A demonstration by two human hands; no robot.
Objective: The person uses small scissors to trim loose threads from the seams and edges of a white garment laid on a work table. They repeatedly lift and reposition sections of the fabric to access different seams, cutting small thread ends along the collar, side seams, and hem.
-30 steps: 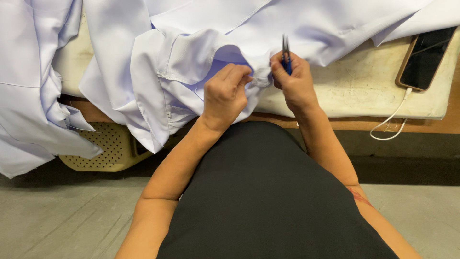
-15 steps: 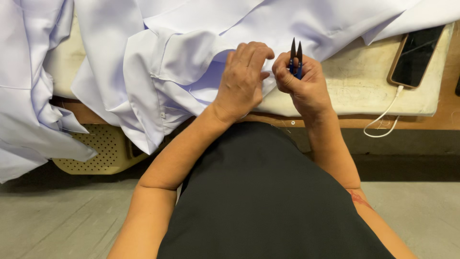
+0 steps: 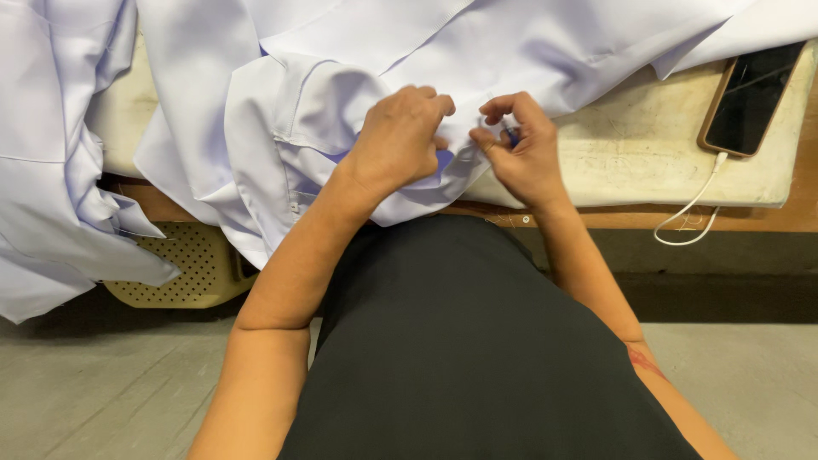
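Observation:
A pale lilac-white garment (image 3: 281,102) lies spread over a padded cream table (image 3: 648,145) and hangs off its near edge. My left hand (image 3: 400,136) pinches a fold of this cloth close to the edge. Right beside it, my right hand (image 3: 520,149) is curled around small thread snips with a blue grip (image 3: 509,135), mostly hidden in the fingers, and its fingertips touch the same fold. The blades do not show.
A dark phone (image 3: 750,98) in a tan case lies at the table's far right, with a white cable (image 3: 690,213) looping over the wooden edge. A yellow perforated plastic basket (image 3: 183,273) sits under the hanging cloth at left. Grey floor lies below.
The snips pointed up with their blades open half a second ago; now they are tucked down into my right hand. Both hands have closed in on the cloth fold.

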